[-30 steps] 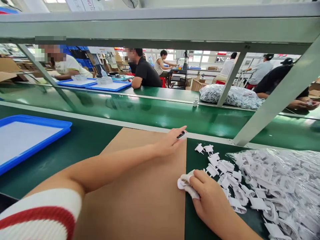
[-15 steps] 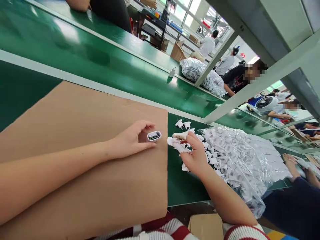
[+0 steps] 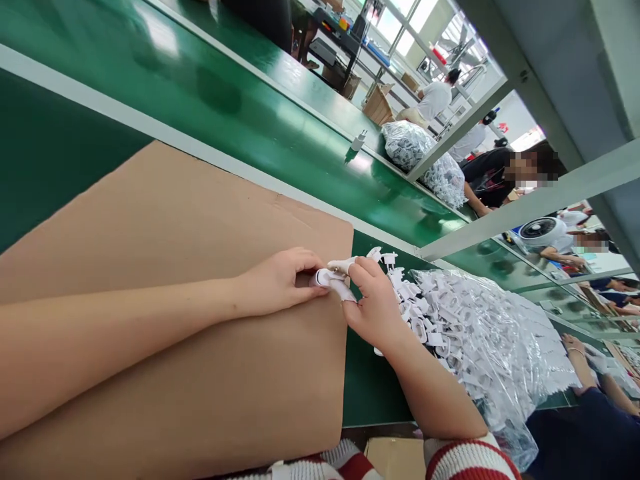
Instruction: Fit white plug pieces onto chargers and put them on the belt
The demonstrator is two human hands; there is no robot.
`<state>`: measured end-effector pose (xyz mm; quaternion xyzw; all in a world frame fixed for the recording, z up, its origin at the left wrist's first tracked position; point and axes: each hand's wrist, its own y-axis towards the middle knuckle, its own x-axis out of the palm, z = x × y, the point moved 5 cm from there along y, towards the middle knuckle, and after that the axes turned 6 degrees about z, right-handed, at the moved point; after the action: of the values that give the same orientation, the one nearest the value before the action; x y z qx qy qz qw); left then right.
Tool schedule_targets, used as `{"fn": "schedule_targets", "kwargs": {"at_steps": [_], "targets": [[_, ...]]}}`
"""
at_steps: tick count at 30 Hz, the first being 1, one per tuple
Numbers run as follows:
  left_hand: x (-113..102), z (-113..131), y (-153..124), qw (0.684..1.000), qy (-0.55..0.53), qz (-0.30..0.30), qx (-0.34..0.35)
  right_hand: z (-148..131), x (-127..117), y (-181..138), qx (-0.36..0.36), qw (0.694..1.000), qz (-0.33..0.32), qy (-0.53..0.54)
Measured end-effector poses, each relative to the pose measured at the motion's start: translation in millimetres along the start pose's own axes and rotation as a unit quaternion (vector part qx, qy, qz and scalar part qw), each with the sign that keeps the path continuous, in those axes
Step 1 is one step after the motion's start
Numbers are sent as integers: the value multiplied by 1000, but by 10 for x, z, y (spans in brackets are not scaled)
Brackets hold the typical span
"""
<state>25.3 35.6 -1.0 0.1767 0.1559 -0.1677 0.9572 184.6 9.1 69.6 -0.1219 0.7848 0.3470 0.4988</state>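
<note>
My left hand (image 3: 283,280) is closed around a small white charger housing (image 3: 321,276) above the cardboard, holding it between thumb and fingers. My right hand (image 3: 373,300), with white covers on its thumb and forefinger, meets the housing's end. Those fingertips pinch a white plug cap (image 3: 334,272) against it, mostly hidden by the covers. Beyond the right hand lies a loose pile of white plug caps (image 3: 407,297) on the green table.
Brown cardboard (image 3: 225,380) covers the table under my left arm. A clear plastic bag of white parts (image 3: 490,333) lies to the right. One white charger (image 3: 359,141) stands on the green belt (image 3: 260,120) behind a pale rail. Metal posts rise at right; co-workers sit beyond.
My right hand has moved left from beside the pile and brought the plug cap onto the housing. The housing's open end, with electronics visible before, is now covered. The view has tilted slightly.
</note>
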Motion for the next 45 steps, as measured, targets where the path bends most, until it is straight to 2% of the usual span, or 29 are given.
{"fn": "schedule_targets", "kwargs": {"at_steps": [4, 12, 26, 32, 37, 41, 45], "targets": [[-13, 30, -7, 1000, 4, 5, 5, -11, 9, -38, -28, 999, 36, 1], [7, 6, 2, 1000, 7, 2, 8, -11, -14, -27, -31, 998, 50, 9], [8, -15, -1, 1000, 14, 9, 10, -7, -11, 83, -13, 999, 1, -29], [18, 35, -2, 1000, 24, 14, 11, -64, 15, 90, -15, 992, -34, -121], [18, 49, 0, 999, 35, 16, -7, -42, 20, 154, 35, 988, -90, -118], [21, 43, -7, 999, 35, 17, -21, -65, 23, 194, 40, 984, -105, -136], [30, 51, -20, 999, 35, 19, -25, -39, 26, 208, 73, 987, -107, -94]]}}
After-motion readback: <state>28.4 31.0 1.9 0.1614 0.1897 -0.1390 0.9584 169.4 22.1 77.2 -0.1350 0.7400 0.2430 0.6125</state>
